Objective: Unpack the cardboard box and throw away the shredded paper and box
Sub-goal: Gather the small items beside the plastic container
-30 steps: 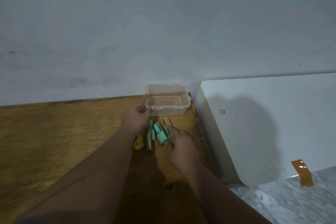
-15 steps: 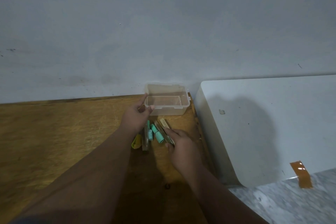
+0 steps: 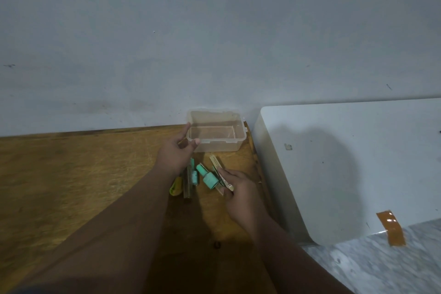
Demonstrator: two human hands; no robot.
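Note:
No cardboard box or shredded paper is in view. A clear plastic container stands open on the wooden table against the wall. My left hand grips its front left corner, index finger along the rim and thumb on the front wall. In front of the container lie a teal bottle, a small teal tube, a dark stick and a yellow item. My right hand pinches a slim tan packet lying just right of the bottle.
A white board leans on the right, beside the table's edge, with a strip of brown tape at its lower corner. Grey marble floor shows at the bottom right. A pale wall closes the back.
Both hands keep almost the same places. The view has shifted only slightly.

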